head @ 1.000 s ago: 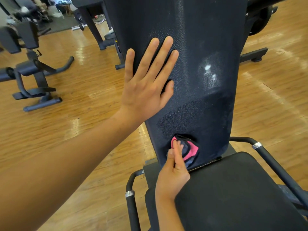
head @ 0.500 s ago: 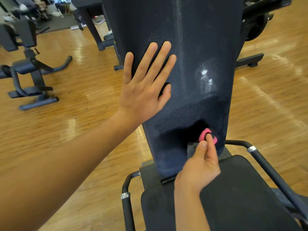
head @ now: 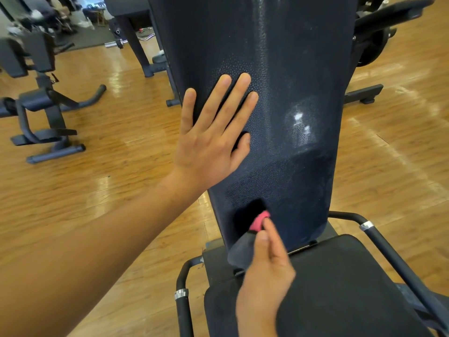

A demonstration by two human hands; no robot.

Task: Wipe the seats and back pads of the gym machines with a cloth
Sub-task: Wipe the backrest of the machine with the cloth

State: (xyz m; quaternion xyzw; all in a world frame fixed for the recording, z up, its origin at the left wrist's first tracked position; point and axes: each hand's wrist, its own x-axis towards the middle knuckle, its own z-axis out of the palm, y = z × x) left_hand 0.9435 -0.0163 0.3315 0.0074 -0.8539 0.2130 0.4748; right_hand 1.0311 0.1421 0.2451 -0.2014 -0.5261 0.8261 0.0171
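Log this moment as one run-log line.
stage: wiping back pad, low end | left hand: flat on pad, open | right hand: pinching cloth against pad | seat: no hand on it

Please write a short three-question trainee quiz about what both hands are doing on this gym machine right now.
1. True or false: the left hand lies flat and open on the back pad.
2. Which part of the back pad does the cloth touch? A) top edge B) lower end, just above the seat C) the back side
3. Fill in: the right hand holds a dark and ____ cloth.

Key: 1 true. 2 B. 3 pink.
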